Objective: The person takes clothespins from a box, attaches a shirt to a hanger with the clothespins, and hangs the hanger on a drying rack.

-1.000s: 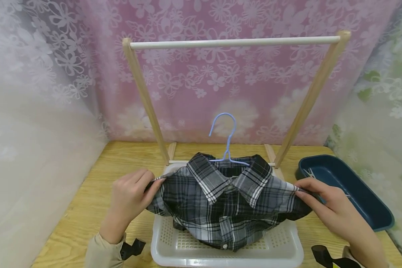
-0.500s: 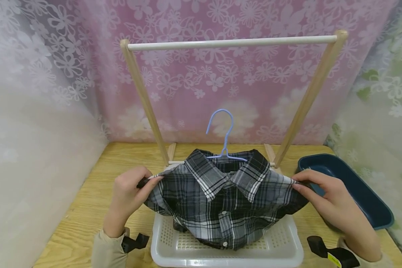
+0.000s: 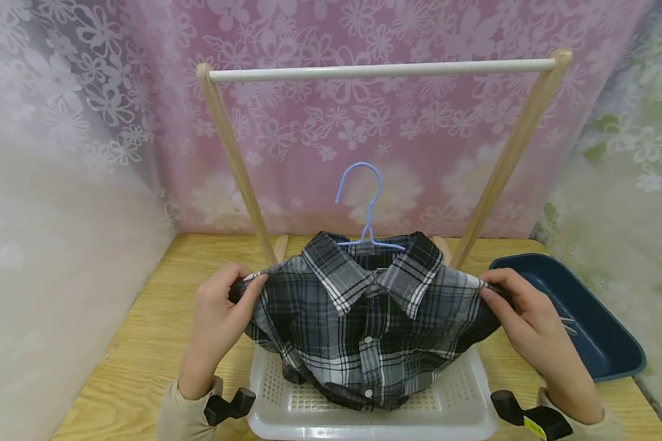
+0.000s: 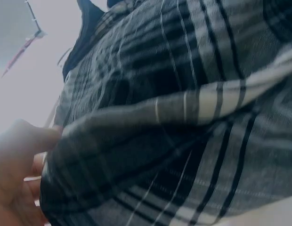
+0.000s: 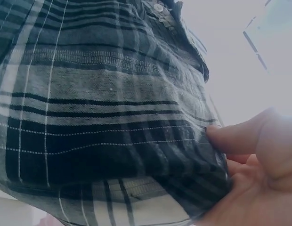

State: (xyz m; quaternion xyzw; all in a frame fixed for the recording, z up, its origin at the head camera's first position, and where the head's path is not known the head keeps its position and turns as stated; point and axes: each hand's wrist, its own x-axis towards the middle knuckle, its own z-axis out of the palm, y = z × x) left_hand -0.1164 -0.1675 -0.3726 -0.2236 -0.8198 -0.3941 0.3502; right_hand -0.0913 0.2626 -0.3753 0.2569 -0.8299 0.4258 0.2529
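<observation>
A black, grey and white plaid shirt (image 3: 331, 331) is stretched between my two hands, its collar facing up. My left hand (image 3: 223, 315) pinches the shirt's left shoulder between thumb and fingers. On the other side, my right hand (image 3: 535, 324) pinches the right shoulder the same way. A light blue wire hanger (image 3: 369, 214) sits inside the collar, its hook standing up above the neck. The hanger's arms are hidden by the cloth. In both wrist views, thumb and fingers grip the plaid fabric's edge.
The shirt's lower part hangs over a white perforated basket (image 3: 372, 432). Behind stands a wooden rack with a white rail (image 3: 386, 69). At the right, a dark blue tray (image 3: 601, 343) holds a few pale, thin pieces. Floral curtains surround the wooden table (image 3: 121, 361).
Both hands have raised the shirt a little, and the hanger has risen with it and shifted slightly left. The grip on both shoulders is the same.
</observation>
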